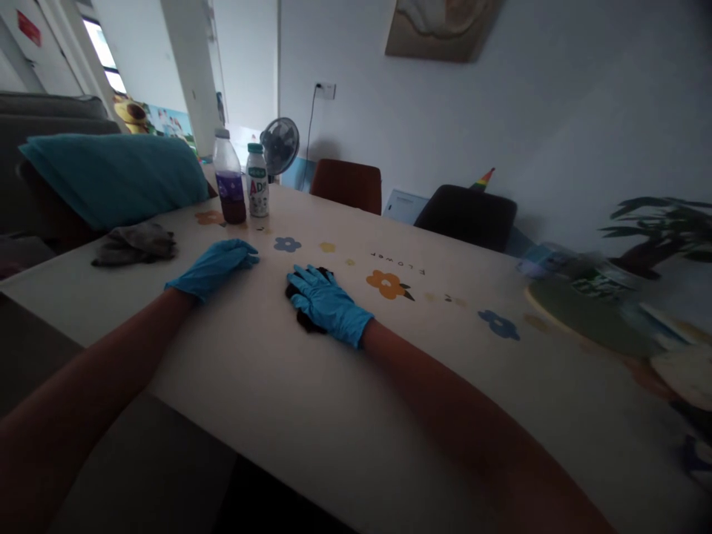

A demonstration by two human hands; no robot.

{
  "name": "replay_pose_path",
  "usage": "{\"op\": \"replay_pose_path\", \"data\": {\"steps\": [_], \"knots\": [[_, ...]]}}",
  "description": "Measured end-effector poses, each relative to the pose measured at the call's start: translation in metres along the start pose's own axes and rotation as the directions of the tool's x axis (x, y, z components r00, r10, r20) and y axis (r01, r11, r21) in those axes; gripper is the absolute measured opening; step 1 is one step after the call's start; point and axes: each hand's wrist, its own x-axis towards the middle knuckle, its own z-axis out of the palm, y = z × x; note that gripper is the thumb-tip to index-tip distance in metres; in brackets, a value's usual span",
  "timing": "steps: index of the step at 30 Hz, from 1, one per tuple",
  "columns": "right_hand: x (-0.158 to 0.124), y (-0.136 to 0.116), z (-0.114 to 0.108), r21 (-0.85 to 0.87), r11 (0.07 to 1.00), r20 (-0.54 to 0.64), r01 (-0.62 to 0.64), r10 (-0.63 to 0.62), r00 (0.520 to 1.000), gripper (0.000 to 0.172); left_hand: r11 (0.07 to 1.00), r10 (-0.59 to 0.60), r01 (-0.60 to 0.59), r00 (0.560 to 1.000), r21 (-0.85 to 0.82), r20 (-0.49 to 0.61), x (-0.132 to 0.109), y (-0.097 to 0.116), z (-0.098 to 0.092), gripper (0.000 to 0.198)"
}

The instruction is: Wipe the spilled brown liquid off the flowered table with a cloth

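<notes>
Both of my hands wear blue gloves. My right hand (pixel 331 304) lies over a dark cloth (pixel 311 322) and presses it against the white table (pixel 267 386); the cloth shows around the fingers. Left of it, my left hand (pixel 216 267) is at the table top with loosely bent fingers and nothing visible in them. Beyond the left hand a crumpled grey cloth (pixel 135 243) lies near the table's left end. Two bottles stand upright farther back: one with purple liquid and a purple label (pixel 231 189), one white with a green cap (pixel 256 182).
Flower prints, among them an orange flower (pixel 386 284), mark the table top. A green round mat (pixel 589 315) and a potted plant (pixel 612 278) are at the right. Behind the table stand a brown chair (pixel 348 185), a black chair (pixel 467 215) and a fan (pixel 281 144).
</notes>
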Motion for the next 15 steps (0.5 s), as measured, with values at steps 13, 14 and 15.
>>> {"op": "replay_pose_path", "data": {"steps": [13, 14, 15], "knots": [[-0.132, 0.191, -0.020, -0.103, 0.920, -0.259, -0.378, 0.342, 0.903, 0.071, 0.991, -0.048, 0.046, 0.999, -0.123, -0.014, -0.001, -0.001, 0.002, 0.056], [-0.150, 0.202, -0.021, -0.130, 0.922, -0.273, -0.365, 0.320, 0.907, 0.071, 0.992, -0.049, 0.047, 0.999, -0.119, -0.015, -0.001, -0.001, 0.002, 0.056], [-0.167, 0.212, -0.022, -0.156, 0.923, -0.282, -0.352, 0.300, 0.911, 0.072, 0.993, -0.048, 0.046, 0.999, -0.112, -0.012, -0.001, 0.000, 0.002, 0.055]]}}
